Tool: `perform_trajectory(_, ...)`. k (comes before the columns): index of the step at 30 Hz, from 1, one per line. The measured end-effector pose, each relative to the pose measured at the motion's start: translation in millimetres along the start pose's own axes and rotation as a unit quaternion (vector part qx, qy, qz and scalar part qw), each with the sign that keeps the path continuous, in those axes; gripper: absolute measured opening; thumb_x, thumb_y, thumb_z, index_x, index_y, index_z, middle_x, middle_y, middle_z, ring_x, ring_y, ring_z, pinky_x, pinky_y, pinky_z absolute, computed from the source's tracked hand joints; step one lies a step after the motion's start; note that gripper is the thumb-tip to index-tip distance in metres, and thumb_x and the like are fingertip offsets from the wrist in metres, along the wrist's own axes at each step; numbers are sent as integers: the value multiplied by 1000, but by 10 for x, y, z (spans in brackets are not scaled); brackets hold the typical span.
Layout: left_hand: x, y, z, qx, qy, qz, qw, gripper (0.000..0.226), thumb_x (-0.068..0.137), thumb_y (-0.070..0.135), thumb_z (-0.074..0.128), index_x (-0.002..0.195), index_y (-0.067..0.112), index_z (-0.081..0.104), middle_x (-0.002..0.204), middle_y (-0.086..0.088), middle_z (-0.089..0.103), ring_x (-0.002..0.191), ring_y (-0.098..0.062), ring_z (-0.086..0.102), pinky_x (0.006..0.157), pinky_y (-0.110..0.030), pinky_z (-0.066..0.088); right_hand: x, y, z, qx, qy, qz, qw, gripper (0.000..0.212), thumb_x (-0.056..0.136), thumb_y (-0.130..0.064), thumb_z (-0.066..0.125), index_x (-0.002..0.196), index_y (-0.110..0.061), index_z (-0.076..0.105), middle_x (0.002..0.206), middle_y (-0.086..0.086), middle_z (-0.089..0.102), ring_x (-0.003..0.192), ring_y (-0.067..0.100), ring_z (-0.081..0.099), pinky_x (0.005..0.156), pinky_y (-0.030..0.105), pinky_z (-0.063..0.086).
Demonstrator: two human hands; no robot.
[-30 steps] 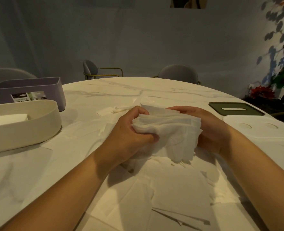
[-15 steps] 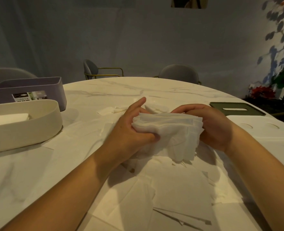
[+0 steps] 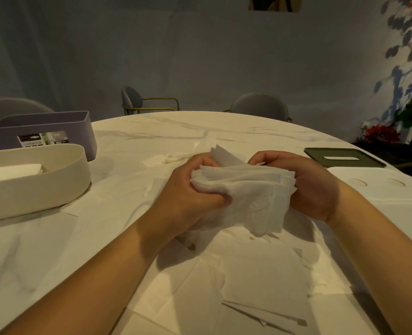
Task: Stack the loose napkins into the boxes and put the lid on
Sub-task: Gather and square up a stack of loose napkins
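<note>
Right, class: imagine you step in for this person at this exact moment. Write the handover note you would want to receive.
Hands: left hand and right hand both grip one stack of napkins above the table, one at each end.
Boxes: cream box, far left, is open with a small pile of napkins inside. Purple box behind it is open; its inside is hidden.
Lids: green lid and white lid lie at the right edge.
Done: cream box partly filled.
Left: box the held stack, gather the loose napkins spread on the table, fit the lids.
</note>
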State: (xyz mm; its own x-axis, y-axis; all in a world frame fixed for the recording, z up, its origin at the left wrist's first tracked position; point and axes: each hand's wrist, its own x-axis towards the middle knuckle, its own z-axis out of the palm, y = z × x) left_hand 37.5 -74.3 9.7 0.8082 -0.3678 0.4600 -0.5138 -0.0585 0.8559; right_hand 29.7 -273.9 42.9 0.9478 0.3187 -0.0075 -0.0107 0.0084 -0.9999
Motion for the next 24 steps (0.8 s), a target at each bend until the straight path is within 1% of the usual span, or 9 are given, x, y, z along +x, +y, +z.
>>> perform_trajectory(2,3,-3,1,-4,6,6,1000,48,49,48,72,90,30,54,84,28,63,84,3,61,66,-9,50,-1,-3,-8,0,-1,-3,1000,27,91,-3,41,83,-14,64,81,4,67,73,20,65,62,27,56)
perform_trajectory(5,-8,15,7,-3,6,4,1000,46,51,42,76,88,30,54,84,26,63,81,4,61,64,-8,49,-12,4,-20,-5,0,-13,1000,23,89,-6,44,82,-14,64,81,4,67,74,20,64,62,28,56)
perform_trajectory(8,-21,16,37,10,34,-3,999,38,59,26,77,86,30,51,75,31,61,76,9,60,59,-7,47,-17,23,-22,1,-19,-36,999,13,78,-25,57,82,-19,69,83,3,68,75,17,65,66,28,56)
perform_trajectory(12,-20,-5,71,-70,159,-17,985,53,70,7,80,103,32,48,94,19,59,85,-7,61,60,-17,53,-7,22,4,51,-56,-56,996,53,59,-59,77,101,-26,71,100,4,70,89,20,68,73,32,57)
perform_trajectory(14,-3,16,68,-88,191,-17,977,65,73,8,78,116,37,39,100,22,51,88,-1,60,62,-15,54,15,36,42,16,-30,-86,996,61,61,-51,81,112,-24,62,103,1,70,96,21,68,74,31,57)
perform_trajectory(16,11,19,78,-75,195,0,978,74,74,5,77,123,39,34,98,28,46,81,18,56,61,-10,51,37,56,71,-35,38,-130,990,46,69,-31,77,111,-26,58,104,-2,70,100,22,67,76,29,58)
perform_trajectory(18,16,13,88,-61,194,6,979,74,75,3,76,123,40,34,98,28,45,78,24,53,58,-8,48,54,73,73,-63,85,-152,983,37,75,-20,69,109,-28,57,107,-4,67,101,19,66,77,27,57)
perform_trajectory(22,-4,28,82,-67,156,1,985,68,79,-2,69,120,40,35,103,24,47,89,3,58,59,-9,50,60,106,63,-76,96,-153,981,31,89,-10,59,110,-34,57,113,-9,60,104,18,61,82,25,56)
perform_trajectory(24,-16,37,87,-42,132,2,990,66,79,0,70,118,41,35,109,27,43,98,-6,54,69,-10,53,58,114,96,-67,88,-161,981,35,91,-11,57,113,-37,53,113,-11,58,103,17,61,80,23,56)
